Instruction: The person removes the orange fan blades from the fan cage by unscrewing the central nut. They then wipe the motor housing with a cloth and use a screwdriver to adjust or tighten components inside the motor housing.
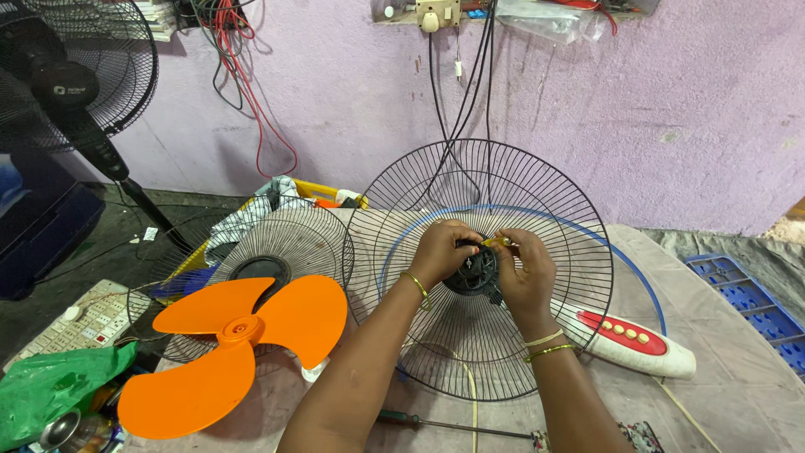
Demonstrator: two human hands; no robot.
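Observation:
A round black wire fan guard (537,193) stands upright on the table, with a black motor hub (474,273) at its centre. My left hand (438,250) grips the hub's left side. My right hand (524,273) is at the hub's right side, pinching a small yellow part (495,242) between its fingertips. A blue ring (625,260) runs around the guard's rim. Behind the guard lies the fan's white base with a red button panel (625,335).
An orange three-bladed fan blade (235,344) lies at the left over a second wire guard (285,243). A long screwdriver (453,425) lies near the front edge. A green bag (50,386), a black standing fan (75,75), hanging wires (251,92) and a blue crate (755,306) surround the table.

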